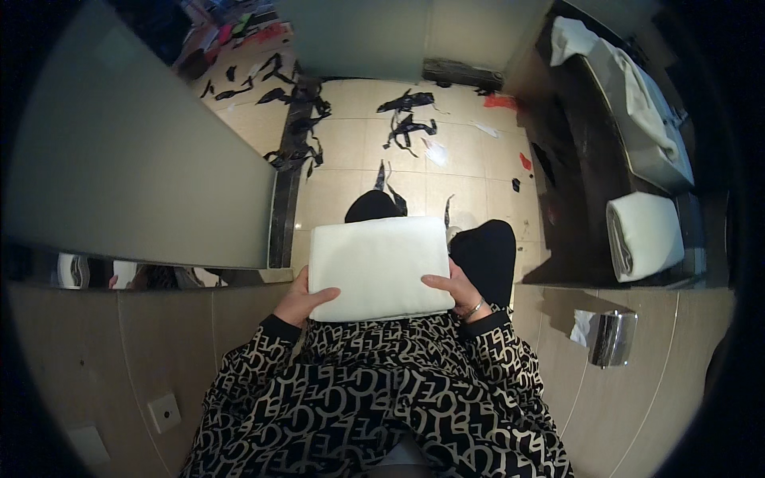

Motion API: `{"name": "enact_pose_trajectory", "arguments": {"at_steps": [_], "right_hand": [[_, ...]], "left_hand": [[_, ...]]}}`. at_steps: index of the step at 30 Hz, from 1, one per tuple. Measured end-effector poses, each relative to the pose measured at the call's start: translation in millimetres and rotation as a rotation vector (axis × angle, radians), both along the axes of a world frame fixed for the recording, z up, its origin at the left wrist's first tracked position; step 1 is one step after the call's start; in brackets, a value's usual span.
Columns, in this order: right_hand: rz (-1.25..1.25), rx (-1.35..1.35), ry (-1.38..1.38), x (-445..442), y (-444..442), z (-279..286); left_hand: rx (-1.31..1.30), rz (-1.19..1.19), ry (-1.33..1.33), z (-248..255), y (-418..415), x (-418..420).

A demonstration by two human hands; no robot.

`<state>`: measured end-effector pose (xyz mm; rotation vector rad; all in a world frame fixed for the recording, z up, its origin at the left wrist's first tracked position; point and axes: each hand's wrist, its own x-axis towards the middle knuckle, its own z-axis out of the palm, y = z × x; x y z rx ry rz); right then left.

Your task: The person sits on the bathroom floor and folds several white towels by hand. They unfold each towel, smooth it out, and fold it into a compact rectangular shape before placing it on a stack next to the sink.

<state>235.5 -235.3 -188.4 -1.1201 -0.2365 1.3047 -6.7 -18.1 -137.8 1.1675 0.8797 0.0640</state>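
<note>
A folded white towel [381,267] lies level between my two hands, in front of my patterned top. My left hand [305,297] grips its left edge, with the thumb on top and the fingers hidden beneath. At the right edge my right hand [455,288] holds it in the same way, a bracelet at the wrist. Another folded white towel [648,236] rests on the dark counter at the right. Farther along that counter, a loose white cloth [639,107] drapes over the light-coloured basin.
Black plastic strips [409,119] and red scraps [501,102] litter the tiled floor [391,146]. A frosted glass panel [149,167] stands at the left. The dark counter [588,179] runs along the right. A chrome paper holder [614,339] is on the near wall.
</note>
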Motion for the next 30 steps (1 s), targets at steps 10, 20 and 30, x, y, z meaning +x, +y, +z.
{"name": "enact_pose_trajectory", "arguments": {"at_steps": [10,20,30], "right_hand": [[-0.346,-0.038,-0.48,69.6,-61.9,130.3],[0.264,-0.555,-2.148,11.4,-99.8,143.1],[0.337,-0.647,-1.954,-58.6,-144.9,75.5]], "left_hand": [[-0.267,-0.266,-0.268,4.8,-17.2,118.8],[-0.734,-0.261,-0.268,-39.3,-86.1,209.5],[-0.452,-0.505,-0.067,-36.7,-127.6,183.3]]}}
